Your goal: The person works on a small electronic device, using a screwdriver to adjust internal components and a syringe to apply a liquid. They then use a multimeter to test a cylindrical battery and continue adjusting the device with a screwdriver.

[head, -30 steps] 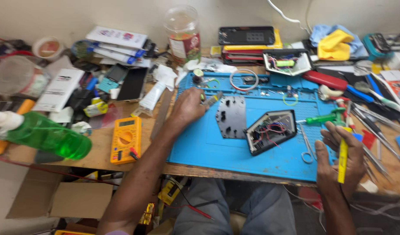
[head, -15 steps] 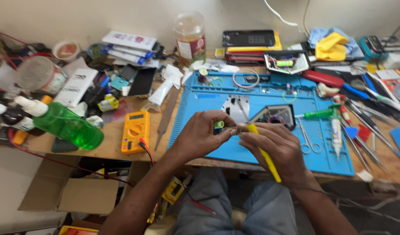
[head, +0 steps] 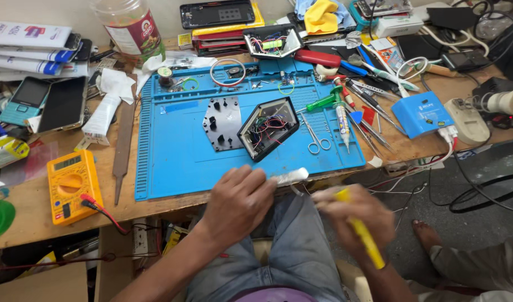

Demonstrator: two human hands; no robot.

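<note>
- The left hand (head: 237, 204) hangs at the near edge of the blue ribbed silicone work mat (head: 172, 151), fingers curled shut around the near end of a small white tube-shaped piece (head: 287, 177).
- That white piece pokes out at the hand's 2 o'clock, lying over the mat's front edge.
- The right hand (head: 354, 215) is blurred, at 3 o'clock from the left hand and near it but apart; it is closed around a yellow plastic pen-shaped tool (head: 361, 235), which slants down toward 5 o'clock.
- Whether the yellow tool's upper tip touches the white piece I cannot tell, because of the blur.
- At 12 o'clock from the left hand, on the mat, lies an open black angular casing with red and coloured wires inside (head: 267, 127).
- Just beside it at 9 o'clock sits its flat grey angular cover plate (head: 222, 123).
- At 3 o'clock from the casing lie small steel scissors (head: 315, 137), then a white syringe-like tube (head: 341, 120) and a green-handled screwdriver (head: 323, 103).
- At 9 o'clock from the left hand, well apart on the wooden bench (head: 22, 207), rests an orange-yellow multimeter (head: 72, 183) with red and black leads.
- A long flat metal file (head: 122, 146) lies between the multimeter and the mat.
- Blue jeans (head: 290, 246) show below both hands.
</note>
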